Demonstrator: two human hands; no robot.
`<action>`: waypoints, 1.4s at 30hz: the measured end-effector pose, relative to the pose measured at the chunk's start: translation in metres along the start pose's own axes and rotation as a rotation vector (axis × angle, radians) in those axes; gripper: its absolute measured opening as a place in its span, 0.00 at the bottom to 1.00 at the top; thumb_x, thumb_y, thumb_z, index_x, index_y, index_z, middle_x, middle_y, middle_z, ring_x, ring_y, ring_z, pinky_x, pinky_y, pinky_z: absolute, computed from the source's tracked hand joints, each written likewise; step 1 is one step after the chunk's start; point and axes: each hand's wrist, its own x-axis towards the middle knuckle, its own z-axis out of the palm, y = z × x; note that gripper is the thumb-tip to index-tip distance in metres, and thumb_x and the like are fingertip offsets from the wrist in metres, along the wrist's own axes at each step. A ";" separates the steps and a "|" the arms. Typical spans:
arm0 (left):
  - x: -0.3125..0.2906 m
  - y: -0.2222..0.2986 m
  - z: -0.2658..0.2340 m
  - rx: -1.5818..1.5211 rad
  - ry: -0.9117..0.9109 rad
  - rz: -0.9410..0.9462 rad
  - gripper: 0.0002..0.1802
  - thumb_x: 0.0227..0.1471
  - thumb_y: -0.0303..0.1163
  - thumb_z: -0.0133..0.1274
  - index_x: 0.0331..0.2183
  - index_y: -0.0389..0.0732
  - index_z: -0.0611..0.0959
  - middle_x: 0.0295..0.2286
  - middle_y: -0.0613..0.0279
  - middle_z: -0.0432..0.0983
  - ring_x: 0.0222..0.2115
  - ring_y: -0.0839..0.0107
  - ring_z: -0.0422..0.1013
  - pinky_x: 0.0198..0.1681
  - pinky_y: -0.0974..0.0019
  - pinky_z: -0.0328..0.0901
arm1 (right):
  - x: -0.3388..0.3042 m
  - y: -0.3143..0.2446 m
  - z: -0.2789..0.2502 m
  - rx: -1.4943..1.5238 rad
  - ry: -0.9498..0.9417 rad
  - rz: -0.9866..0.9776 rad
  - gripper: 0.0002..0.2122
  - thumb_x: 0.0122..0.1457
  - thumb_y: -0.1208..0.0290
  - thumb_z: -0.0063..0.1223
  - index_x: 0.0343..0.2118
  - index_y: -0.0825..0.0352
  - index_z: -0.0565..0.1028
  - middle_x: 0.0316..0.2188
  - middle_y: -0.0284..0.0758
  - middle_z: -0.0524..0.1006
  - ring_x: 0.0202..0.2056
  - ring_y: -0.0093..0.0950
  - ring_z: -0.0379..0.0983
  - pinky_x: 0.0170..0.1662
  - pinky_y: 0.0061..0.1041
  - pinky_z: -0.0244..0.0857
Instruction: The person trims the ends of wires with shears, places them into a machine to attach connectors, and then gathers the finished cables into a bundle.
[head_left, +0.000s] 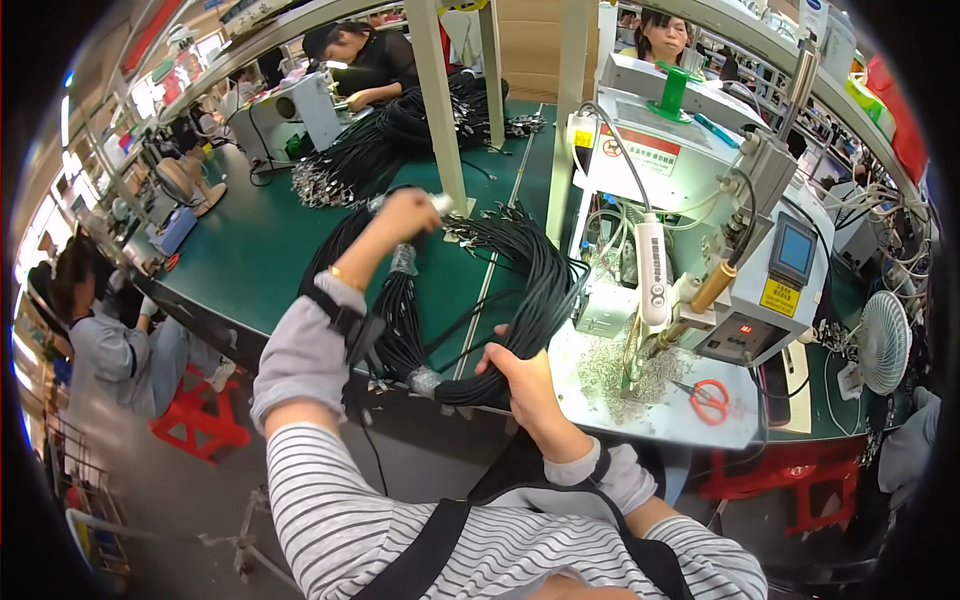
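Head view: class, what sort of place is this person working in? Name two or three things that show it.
Most likely a cable-assembly factory line. Large bundles of black cables lie on a long green workbench, a benchtop machine stands beside them, and other workers sit at the same bench.

Green workbench [250,250] fills the centre. Grey bench machine [700,200] at 2 o'clock, small blue screen [795,250] on its side. Orange-handled scissors [710,398] at 4 o'clock, beside loose metal bits [610,375]. White desk fan [885,342] at 3 o'clock. Red stool [200,418] at 8 o'clock. Second cable heap [400,135] at 11 o'clock.
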 end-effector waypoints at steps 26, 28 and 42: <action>-0.144 0.097 0.025 -1.451 -0.567 0.161 0.48 0.45 0.67 0.19 0.47 0.33 0.64 0.45 0.45 0.63 0.41 0.59 0.67 0.42 0.64 0.62 | -0.030 -0.025 0.080 -1.024 -0.212 -0.406 0.22 0.41 0.74 0.49 0.40 0.78 0.58 0.20 0.50 0.71 0.25 0.48 0.69 0.27 0.37 0.64; -0.138 0.088 0.032 -1.468 -0.527 0.126 0.46 0.46 0.66 0.21 0.47 0.33 0.64 0.45 0.45 0.62 0.41 0.59 0.66 0.43 0.64 0.62 | -0.029 -0.010 0.070 -0.983 -0.192 -0.422 0.22 0.41 0.74 0.49 0.39 0.78 0.58 0.20 0.50 0.70 0.24 0.48 0.69 0.27 0.36 0.64; -0.108 0.106 0.045 -1.967 -0.569 0.069 0.35 0.51 0.51 0.38 0.45 0.25 0.62 0.48 0.45 0.57 0.38 0.61 0.68 0.42 0.66 0.65 | -0.048 -0.002 0.054 -0.909 -0.114 -0.404 0.18 0.43 0.75 0.49 0.38 0.74 0.61 0.20 0.43 0.70 0.22 0.37 0.71 0.27 0.28 0.63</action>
